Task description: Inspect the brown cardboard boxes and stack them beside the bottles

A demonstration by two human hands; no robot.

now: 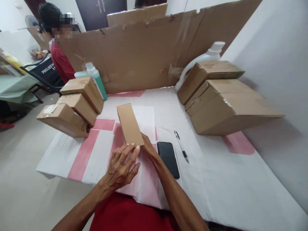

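Note:
A small brown cardboard box (130, 124) is held tilted over the near middle of the table. My right hand (148, 144) grips it from the right side and underneath, with most of its fingers hidden behind the box. The fingertips of my left hand (124, 162) touch the box's near edge. That hand's fingers are stretched out and its thumb stands apart. Just right of my right wrist lies a black phone (167, 159), and beyond it a pen (181, 146).
Several cardboard boxes (64, 119) stand at the left edge, beside a green bottle (100, 84). Bigger boxes (216, 109) and a white jug (204, 61) stand at right. A cardboard partition (139, 57) closes the back. Behind it sits a person in red (60, 59).

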